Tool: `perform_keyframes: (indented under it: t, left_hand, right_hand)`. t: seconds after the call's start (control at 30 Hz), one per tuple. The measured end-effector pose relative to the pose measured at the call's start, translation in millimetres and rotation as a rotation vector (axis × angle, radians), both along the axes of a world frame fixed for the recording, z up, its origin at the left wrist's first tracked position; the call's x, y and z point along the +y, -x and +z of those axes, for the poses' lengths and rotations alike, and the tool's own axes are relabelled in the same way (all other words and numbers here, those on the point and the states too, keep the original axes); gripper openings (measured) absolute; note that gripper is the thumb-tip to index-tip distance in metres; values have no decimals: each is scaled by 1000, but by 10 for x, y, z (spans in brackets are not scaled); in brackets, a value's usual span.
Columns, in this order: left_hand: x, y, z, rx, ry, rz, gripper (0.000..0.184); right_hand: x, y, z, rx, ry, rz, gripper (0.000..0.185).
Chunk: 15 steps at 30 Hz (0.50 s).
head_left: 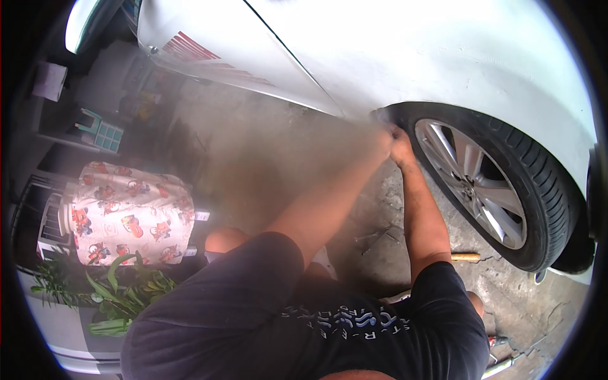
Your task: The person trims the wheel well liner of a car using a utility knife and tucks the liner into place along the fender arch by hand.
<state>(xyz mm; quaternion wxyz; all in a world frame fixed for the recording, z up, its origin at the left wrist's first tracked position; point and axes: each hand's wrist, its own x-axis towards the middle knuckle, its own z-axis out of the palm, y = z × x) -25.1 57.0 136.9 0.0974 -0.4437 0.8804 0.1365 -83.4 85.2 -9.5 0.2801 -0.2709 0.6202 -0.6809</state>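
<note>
Both arms reach forward to the lower edge of a white car [437, 57], just ahead of its wheel arch. My left hand [381, 140] is closed and blurred by a hazy patch across the view. Close against it, my right hand [401, 151] has its fingers curled in. Whatever they grip is hidden between the fingers and the body edge. Right beside the hands stands a black tire [544, 190] on a silver alloy wheel [465, 183]. The car's door [221, 38] carries red stripes.
On the concrete floor lie a thin metal tool [379, 238], a yellowish handle [465, 257] near the tire, and a red tool [498, 341]. To the left are a cloth with cartoon cars [133, 215], a leafy plant [120, 294] and a small teal chair [101, 131].
</note>
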Motion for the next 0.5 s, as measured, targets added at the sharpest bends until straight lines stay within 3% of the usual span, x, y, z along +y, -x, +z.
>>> perform_keyframes:
  t: [0.33, 0.5]
  left_hand:
    - [53, -12, 61, 3, -17, 18, 52]
    - [78, -21, 90, 29, -49, 59, 51]
  right_hand:
    - [39, 22, -14, 165, -23, -6, 34]
    - [2, 15, -27, 32, -2, 1, 32]
